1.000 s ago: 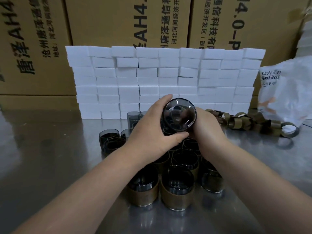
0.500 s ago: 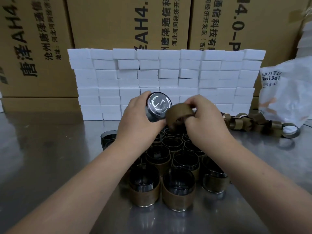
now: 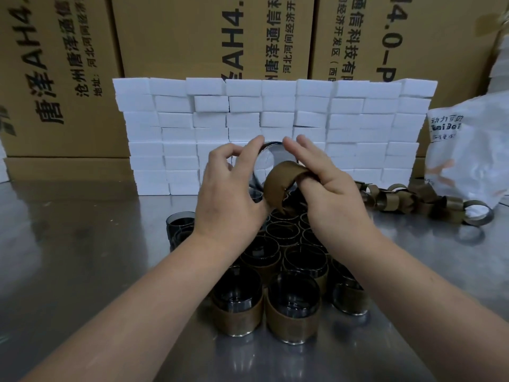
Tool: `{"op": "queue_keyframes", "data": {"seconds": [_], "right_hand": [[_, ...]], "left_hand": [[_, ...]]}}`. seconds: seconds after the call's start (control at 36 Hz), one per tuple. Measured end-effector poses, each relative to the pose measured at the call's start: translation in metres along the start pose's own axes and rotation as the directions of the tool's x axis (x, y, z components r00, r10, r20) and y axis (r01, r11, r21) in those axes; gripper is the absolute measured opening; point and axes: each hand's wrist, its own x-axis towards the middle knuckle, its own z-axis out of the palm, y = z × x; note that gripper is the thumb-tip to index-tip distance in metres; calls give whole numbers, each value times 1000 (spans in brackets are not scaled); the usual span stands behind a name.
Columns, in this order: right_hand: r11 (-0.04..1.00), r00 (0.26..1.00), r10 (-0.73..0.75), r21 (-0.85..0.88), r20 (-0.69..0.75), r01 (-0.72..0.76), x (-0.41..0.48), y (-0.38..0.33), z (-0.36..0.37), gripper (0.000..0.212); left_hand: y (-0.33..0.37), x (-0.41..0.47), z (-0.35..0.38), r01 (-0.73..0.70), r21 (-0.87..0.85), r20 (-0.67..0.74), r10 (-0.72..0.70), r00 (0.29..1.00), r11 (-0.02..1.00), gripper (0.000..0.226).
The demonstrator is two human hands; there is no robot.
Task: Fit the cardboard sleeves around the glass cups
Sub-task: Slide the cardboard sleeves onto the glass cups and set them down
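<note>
Glass cup [image 3: 270,160] half hidden behind cardboard sleeve [image 3: 278,186]

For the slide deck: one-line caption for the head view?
Left hand holds a glass cup while right hand holds a cardboard sleeve beside it, above sleeved cups.
</note>
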Motion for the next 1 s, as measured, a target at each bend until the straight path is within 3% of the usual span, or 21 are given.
{"op": "queue_keyframes", "data": {"seconds": [0.11, 0.22, 0.33, 0.47, 0.61, 0.67, 0.81, 0.92, 1.0], "right_hand": [[994, 999, 29, 102, -28, -26, 1, -4, 0, 63], [1000, 1000, 10, 29, -14, -10, 0, -1, -1, 69], [999, 998, -2, -41, -56, 0, 1, 4, -1, 73], [995, 994, 61, -73, -93, -68, 1, 11, -3, 64], [988, 995, 95, -119, -39, -99, -1, 15, 0, 57], [989, 995, 94, -115, -36, -97, -1, 15, 1, 57], [993, 993, 108, -42, -52, -110, -2, 13, 4, 81], [996, 998, 39, -83, -46, -43, -5, 11, 5, 61], [998, 998, 59, 10, 17, -59, -5, 10, 3, 60]], "left_hand": [[2, 1, -2, 74, -68, 114, -66, 991, 995, 82], [5, 0, 0, 100, -119, 252, -68, 965, 988, 81], [8, -2, 3, 188, -323, 406, -44, 913, 927, 83], [10, -3, 2, 266, -412, 530, -9, 848, 872, 84], [9, -5, 6, 242, -277, 472, -88, 877, 930, 66], [12, -4, 5, 268, -344, 419, -108, 902, 900, 65], [13, -2, 6, 306, -481, 278, -189, 942, 822, 66], [14, -4, 5, 297, -519, 199, -224, 954, 802, 62], [14, -3, 4, 294, -530, 194, -224, 955, 795, 63]]}}
